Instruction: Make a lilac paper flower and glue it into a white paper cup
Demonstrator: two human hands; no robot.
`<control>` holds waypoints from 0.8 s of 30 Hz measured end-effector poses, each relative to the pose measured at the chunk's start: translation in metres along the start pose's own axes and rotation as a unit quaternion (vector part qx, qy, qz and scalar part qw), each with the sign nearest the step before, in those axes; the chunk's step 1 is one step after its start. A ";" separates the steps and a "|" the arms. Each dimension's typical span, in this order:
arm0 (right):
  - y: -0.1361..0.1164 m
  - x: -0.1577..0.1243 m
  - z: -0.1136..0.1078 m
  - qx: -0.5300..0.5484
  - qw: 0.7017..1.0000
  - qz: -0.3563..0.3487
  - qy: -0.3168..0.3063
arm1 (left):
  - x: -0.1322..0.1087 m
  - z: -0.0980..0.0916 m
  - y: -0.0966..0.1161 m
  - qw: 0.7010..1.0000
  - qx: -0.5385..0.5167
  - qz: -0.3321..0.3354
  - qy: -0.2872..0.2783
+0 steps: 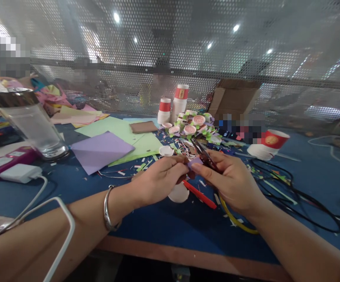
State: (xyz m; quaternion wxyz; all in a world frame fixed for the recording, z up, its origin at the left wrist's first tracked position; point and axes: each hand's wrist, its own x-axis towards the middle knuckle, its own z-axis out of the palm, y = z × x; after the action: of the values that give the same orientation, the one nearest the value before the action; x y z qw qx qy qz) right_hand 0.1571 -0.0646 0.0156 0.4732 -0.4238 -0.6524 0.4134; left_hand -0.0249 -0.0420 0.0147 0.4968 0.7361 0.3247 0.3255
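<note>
My left hand (160,178) is closed, its fingertips pinching a small piece of purple paper (195,161). My right hand (234,180) is closed round a pair of scissors (202,152), whose dark blades point up and away; its thumb presses on the same purple paper. The scissors' handles are hidden by the hand. Under the hands lie a red pen-like stick (200,195) and a white paper disc (178,193). A yellow curved strip (236,220) runs below my right hand. Just beyond the hands sits a small white cup-like piece (166,150).
A heap of cut cup bottoms (190,127) with paper scraps lies ahead, near stacked paper cups (180,103). Purple sheet (102,150), green sheets (111,127) and a glass tumbler (37,125) stand left. Black cable (302,199) and a red-white cup (271,143) are right.
</note>
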 end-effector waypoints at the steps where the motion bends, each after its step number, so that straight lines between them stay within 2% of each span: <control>1: 0.001 0.000 0.000 0.000 1.000 0.001 0.006 | 0.000 0.000 -0.001 1.000 0.010 0.013 0.005; 4: 0.006 -0.002 -0.002 -0.006 1.000 0.001 0.030 | -0.002 -0.001 -0.003 0.996 0.075 0.043 0.018; 6: 0.010 -0.002 -0.003 -0.003 0.999 0.005 0.039 | -0.002 0.000 -0.003 0.996 0.080 0.038 0.017; 9: 0.012 -0.002 -0.005 0.027 0.998 0.013 0.052 | -0.001 0.002 -0.002 1.000 -0.017 -0.007 0.021; 12: 0.010 -0.001 -0.005 0.075 0.995 0.018 0.068 | 0.001 0.002 -0.001 0.989 -0.119 -0.058 0.058; 18: 0.002 -0.001 -0.001 0.097 0.992 0.078 0.002 | 0.007 -0.003 -0.003 0.965 -0.226 -0.073 0.108; 24: -0.002 -0.003 0.001 0.115 0.988 0.104 -0.025 | 0.006 -0.001 -0.001 0.958 -0.241 -0.078 0.136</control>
State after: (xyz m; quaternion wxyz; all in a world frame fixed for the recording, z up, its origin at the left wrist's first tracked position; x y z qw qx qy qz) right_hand 0.1565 -0.0678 0.0169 0.4565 -0.4220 -0.5646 0.5429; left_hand -0.0222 -0.0365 0.0153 0.6345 0.5158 0.3574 0.4512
